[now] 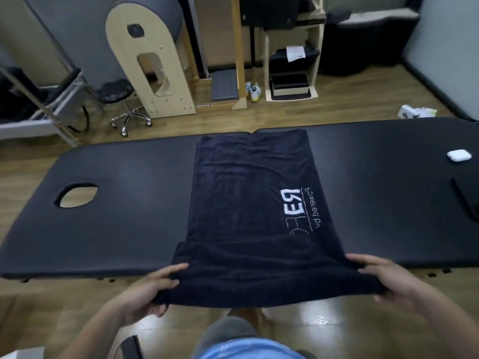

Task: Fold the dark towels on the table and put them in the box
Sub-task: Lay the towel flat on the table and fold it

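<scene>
A dark navy towel [248, 193] with white lettering lies stretched across the black padded table [124, 208], from its far edge to past its near edge. My left hand [153, 288] grips the towel's near left corner, lifted off the table's front edge. At the near right corner, my right hand [383, 275] grips the cloth the same way. The near end of the towel hangs taut between both hands. No box is in view.
The table has an oval face hole [76, 194] at the left. A small white case [458, 154] lies at its right, and a dark flat object [466, 200] at the right edge. Behind stand a rolling stool [119, 99], wooden equipment [153, 55] and shelves [293, 60].
</scene>
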